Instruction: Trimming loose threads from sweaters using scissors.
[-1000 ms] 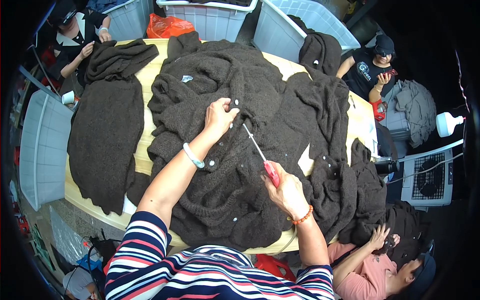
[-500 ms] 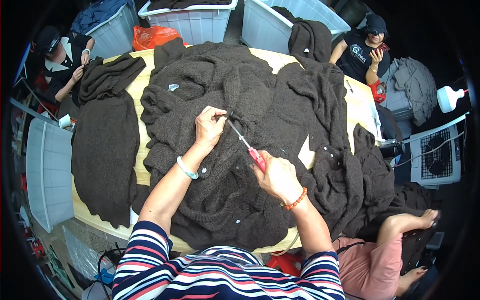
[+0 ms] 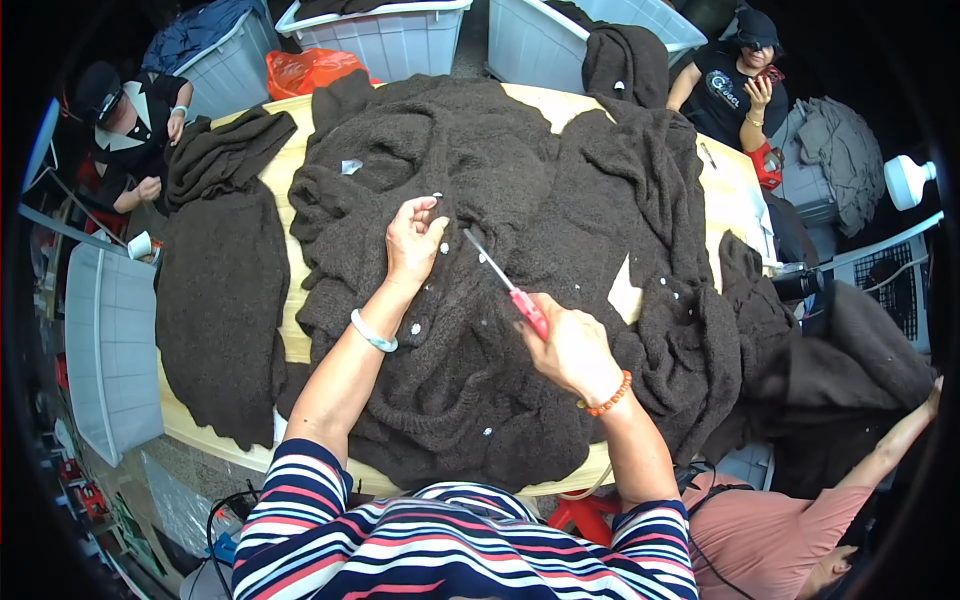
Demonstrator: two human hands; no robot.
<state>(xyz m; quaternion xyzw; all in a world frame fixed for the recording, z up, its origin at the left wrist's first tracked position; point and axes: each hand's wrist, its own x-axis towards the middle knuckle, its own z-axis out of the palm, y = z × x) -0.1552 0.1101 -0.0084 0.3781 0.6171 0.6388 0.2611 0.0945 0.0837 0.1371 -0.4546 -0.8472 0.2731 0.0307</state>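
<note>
A heap of dark brown knitted garments point(image 3: 490, 150) spreads across the middle of the table, with several small white buttons or tags on it. My left hand point(image 3: 412, 240) is over the heap, thumb and forefinger apart. A small dark-and-white piece point(image 3: 437, 196) is at the forefinger's tip; whether it touches the finger I cannot tell. My right hand point(image 3: 575, 350) grips the red handle of a thin-bladed metal tool point(image 3: 528, 312). Its blade points up and left, with the tip just right of my left thumb and near a white button point(image 3: 444, 248).
A folded brown garment point(image 3: 222, 310) lies at the table's left. Pale bins point(image 3: 375, 45) stand beyond the far edge near an orange bag point(image 3: 310, 72). Co-workers are at the far left and far right point(image 3: 745, 95). Another person in pink point(image 3: 770, 530) handles dark cloth at near right.
My left hand has risen slightly, its thumb and forefinger parting from the cloth. The tool's tip has moved slightly right, away from that hand. The person in pink has lifted dark cloth.
</note>
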